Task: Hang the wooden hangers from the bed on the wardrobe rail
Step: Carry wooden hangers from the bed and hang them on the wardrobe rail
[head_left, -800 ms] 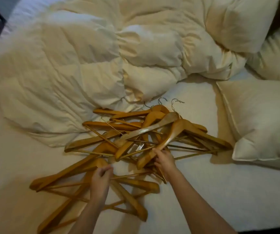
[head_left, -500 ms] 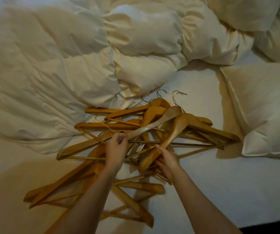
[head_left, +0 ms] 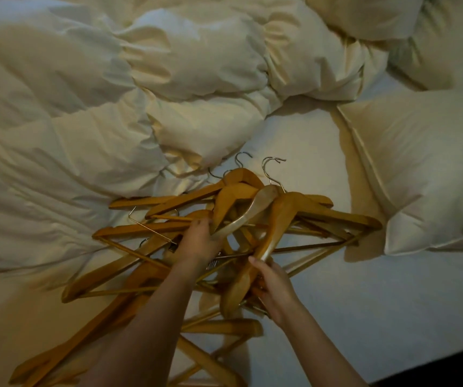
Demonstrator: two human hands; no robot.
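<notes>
Several wooden hangers (head_left: 235, 208) with metal hooks (head_left: 269, 166) lie in a tangled pile on the white bed sheet (head_left: 336, 303). My left hand (head_left: 199, 241) reaches into the middle of the pile, and its fingers curl round the arm of a pale hanger (head_left: 241, 219). At the lower end of the top hanger (head_left: 275, 233), my right hand (head_left: 273, 283) grips the wood. More hangers (head_left: 107, 280) spread to the lower left, partly hidden under my forearms. No wardrobe rail is in view.
A crumpled cream duvet (head_left: 112, 93) fills the left and top, touching the pile's far edge. A large pillow (head_left: 426, 169) lies right of the hangers, with further pillows (head_left: 448, 46) behind. The bed's dark edge (head_left: 448, 367) is at the bottom right.
My left hand moved from the lower-left hangers up and right into the pile's middle and took hold of a hanger arm. My right hand stayed on the top hanger. The view moved closer.
</notes>
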